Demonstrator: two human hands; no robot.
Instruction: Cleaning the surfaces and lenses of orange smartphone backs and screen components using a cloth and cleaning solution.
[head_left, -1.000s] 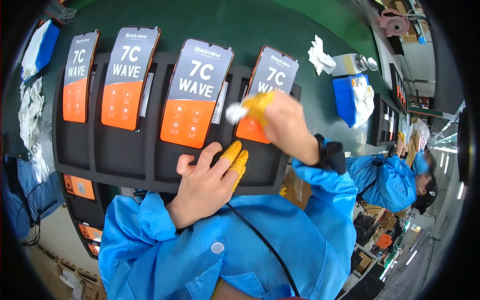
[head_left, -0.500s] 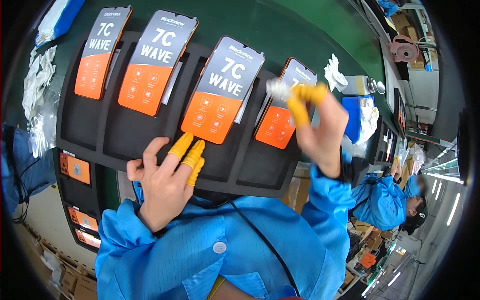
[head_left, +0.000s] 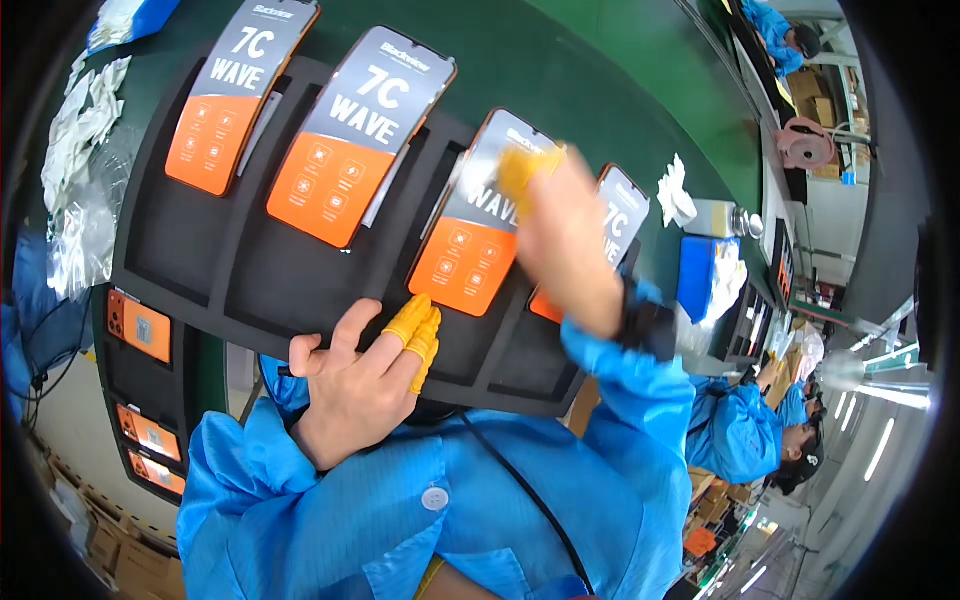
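Observation:
Several smartphones with grey and orange printed films rest in a black foam tray. The third phone from the left [head_left: 462, 262] lies between my hands. My left hand [head_left: 365, 400] is open, its yellow finger-cotted tips touching that phone's lower edge. Smeared by motion, my right hand [head_left: 565, 235] is over its upper part, yellow finger cots closed on a white wipe [head_left: 482, 172], which shows only as a pale blur. My right forearm partly covers the rightmost phone [head_left: 622, 215]. Farther left are the second phone [head_left: 355, 140] and the leftmost phone [head_left: 225, 110].
The black foam tray [head_left: 270, 290] sits on a green table [head_left: 590, 70]. Crumpled white wipes [head_left: 85, 130] and clear plastic bags [head_left: 90, 225] lie left. At right are a wipe [head_left: 676, 192], a metal-capped container [head_left: 710, 217] and a blue box [head_left: 697, 275]. Co-workers [head_left: 735, 430] are beyond.
My right hand has moved left with the white wipe, from the rightmost phone to the third one. My left hand stays at the third phone's lower edge. The whole view has shifted slightly.

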